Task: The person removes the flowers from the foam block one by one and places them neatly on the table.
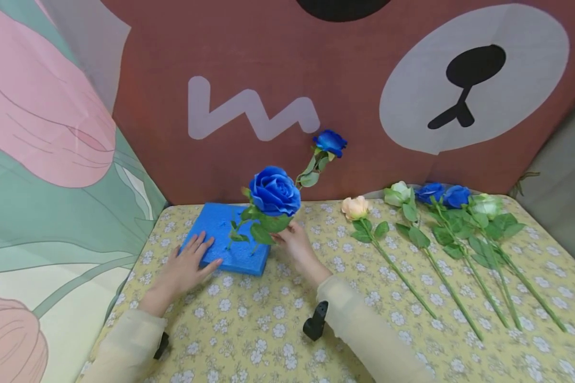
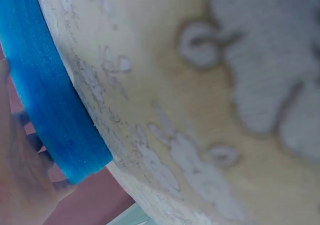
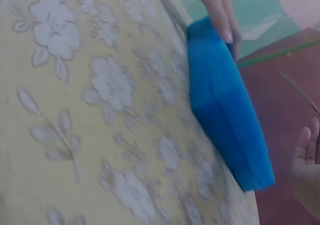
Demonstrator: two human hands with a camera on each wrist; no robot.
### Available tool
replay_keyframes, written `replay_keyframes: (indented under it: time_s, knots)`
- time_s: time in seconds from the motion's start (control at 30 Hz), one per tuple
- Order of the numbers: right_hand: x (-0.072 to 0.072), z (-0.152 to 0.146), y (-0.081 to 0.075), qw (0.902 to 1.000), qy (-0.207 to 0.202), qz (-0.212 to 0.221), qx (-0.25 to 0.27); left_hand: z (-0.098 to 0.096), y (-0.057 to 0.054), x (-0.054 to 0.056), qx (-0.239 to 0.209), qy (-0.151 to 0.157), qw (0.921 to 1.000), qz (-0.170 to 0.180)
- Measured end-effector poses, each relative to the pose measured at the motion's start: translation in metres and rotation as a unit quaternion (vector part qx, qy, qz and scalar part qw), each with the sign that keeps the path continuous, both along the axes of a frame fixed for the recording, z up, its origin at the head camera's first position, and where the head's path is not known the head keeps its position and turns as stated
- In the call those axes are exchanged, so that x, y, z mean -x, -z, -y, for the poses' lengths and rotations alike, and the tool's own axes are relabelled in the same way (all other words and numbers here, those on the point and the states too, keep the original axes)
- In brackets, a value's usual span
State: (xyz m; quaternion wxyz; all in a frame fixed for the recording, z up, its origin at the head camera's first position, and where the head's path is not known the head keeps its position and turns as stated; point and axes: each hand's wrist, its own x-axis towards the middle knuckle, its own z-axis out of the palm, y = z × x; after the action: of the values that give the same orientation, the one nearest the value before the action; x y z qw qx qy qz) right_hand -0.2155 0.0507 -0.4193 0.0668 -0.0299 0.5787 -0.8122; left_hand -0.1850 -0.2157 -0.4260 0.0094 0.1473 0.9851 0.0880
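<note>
My left hand (image 1: 184,268) lies with spread fingers on the blue foam block (image 1: 239,260), near its left end. My right hand (image 1: 297,244) pinches a rose stem beside the block's right side. In the right wrist view, the lower tip of this thin stem (image 3: 299,89) hangs free above the foam block (image 3: 225,105), apart from it. A green stem (image 3: 277,52) rises from the block there. One large blue rose (image 1: 274,191) stands over the block; another blue rose (image 1: 329,142) leans farther back and right, seemingly the held one. Leaves hide where the stems run.
On the right of the flowered tablecloth (image 1: 278,330) lie a peach rose (image 1: 355,207), a pale green rose (image 1: 399,193), blue roses (image 1: 457,196) and another pale rose (image 1: 486,205). Their stems point toward the front. A printed brown backdrop (image 1: 268,69) rises behind the table.
</note>
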Motion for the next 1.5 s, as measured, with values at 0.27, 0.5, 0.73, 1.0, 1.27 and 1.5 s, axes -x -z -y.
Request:
replay_keyframes:
  time_s: [0.27,0.5,0.73,1.0,1.27,1.5]
  knots:
    - [0.004,-0.029,-0.007,0.9976,-0.046,-0.040,-0.034,0.000,0.003,-0.001,0.003,-0.008,1.0000,-0.001]
    - [0.002,-0.058,-0.012,0.9876,-0.082,-0.054,-0.123,0.001,0.000,-0.004,0.008,-0.023,0.9997,-0.006]
    - [-0.006,-0.090,-0.016,0.9592,-0.142,-0.070,-0.234,0.005,-0.003,-0.007,0.008,-0.046,0.9989,0.005]
    - [-0.012,-0.133,-0.018,0.9452,-0.166,-0.061,-0.274,0.007,-0.005,-0.008,0.005,-0.055,0.9985,0.000]
    - [-0.023,-0.174,-0.016,0.9247,-0.179,-0.038,-0.334,0.007,-0.003,-0.006,0.006,-0.056,0.9984,0.003]
    - [-0.032,-0.193,-0.007,0.9132,-0.205,-0.038,-0.350,0.007,-0.003,-0.006,0.011,-0.059,0.9982,0.007]
